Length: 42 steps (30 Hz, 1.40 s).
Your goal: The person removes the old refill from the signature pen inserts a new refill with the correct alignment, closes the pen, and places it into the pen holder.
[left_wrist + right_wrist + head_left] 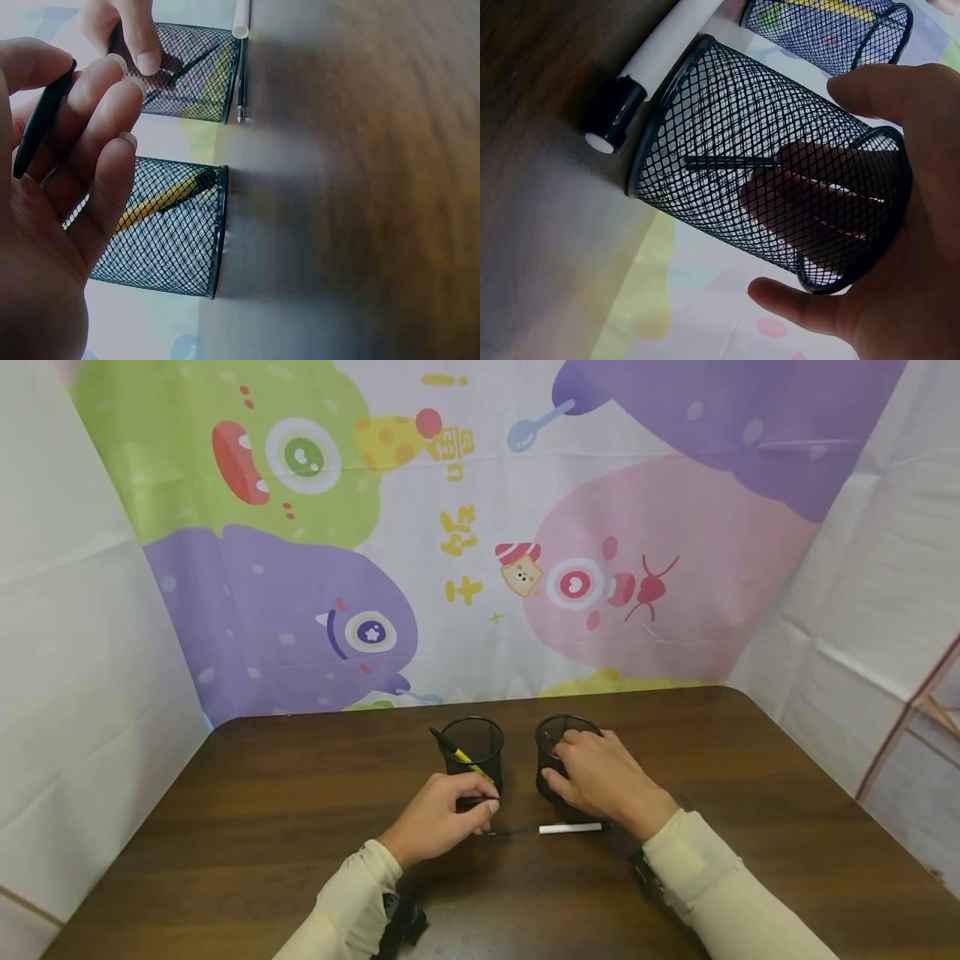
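My left hand (442,818) pinches a short black tapered pen cap (43,124) between thumb and fingertip, in front of the left mesh pen cup (172,262). A yellow marker with a black end (461,754) leans inside that cup. At the right mesh pen cup (720,97), several fingers of my right hand (611,781) reach inside, fairly straight. Thumb and little finger stay outside the wall. A thin black stick (731,162) lies at the fingertips within the mesh; whether they grip it is unclear.
A white marker with a black cap (570,828) lies on the brown table (300,827) before the right cup. Beside it, a thin dark pen with a metal tip (241,90) also lies there. A printed cartoon cloth (480,652) hangs behind the table.
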{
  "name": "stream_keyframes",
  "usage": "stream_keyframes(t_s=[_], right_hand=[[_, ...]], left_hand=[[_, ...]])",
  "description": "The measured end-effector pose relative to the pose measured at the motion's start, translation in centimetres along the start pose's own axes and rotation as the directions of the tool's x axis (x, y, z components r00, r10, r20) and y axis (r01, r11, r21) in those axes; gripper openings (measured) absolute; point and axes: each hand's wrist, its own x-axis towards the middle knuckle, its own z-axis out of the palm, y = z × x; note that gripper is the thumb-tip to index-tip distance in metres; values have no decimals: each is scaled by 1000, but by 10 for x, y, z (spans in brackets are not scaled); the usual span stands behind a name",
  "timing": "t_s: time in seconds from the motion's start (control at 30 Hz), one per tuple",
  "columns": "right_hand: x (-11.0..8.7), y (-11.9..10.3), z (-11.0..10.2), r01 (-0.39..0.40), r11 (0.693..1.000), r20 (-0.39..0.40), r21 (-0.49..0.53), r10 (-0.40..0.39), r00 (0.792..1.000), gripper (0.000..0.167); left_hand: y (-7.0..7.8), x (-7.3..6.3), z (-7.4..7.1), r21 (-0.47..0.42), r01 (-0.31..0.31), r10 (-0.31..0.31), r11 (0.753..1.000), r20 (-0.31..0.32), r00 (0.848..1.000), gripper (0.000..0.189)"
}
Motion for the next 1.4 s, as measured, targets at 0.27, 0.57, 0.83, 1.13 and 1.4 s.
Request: stream_keyframes(t_s=[0.27, 0.57, 0.83, 1.13, 1.4], right_hand=[[-1, 0, 1, -2, 1000, -11, 17, 2, 1000, 30], [-1, 1, 1, 0, 999, -26, 46, 1, 1000, 31], [-1, -1, 0, -9, 997, -33, 75, 11, 999, 35], [0, -3, 0, -23, 997, -58, 80, 28, 998, 39], [1, -2, -5, -36, 990, -89, 134, 48, 995, 65]], left_hand=[[3, 0, 0, -2, -1, 1, 1000, 2, 1000, 6], [3, 0, -1, 3, -3, 3, 1000, 2, 1000, 6], [2, 0, -1, 14, -9, 9, 1000, -3, 1000, 6], [1, -1, -1, 17, -6, 6, 1000, 1, 1000, 7], [2, 0, -1, 21, 4, -4, 1000, 2, 1000, 8]])
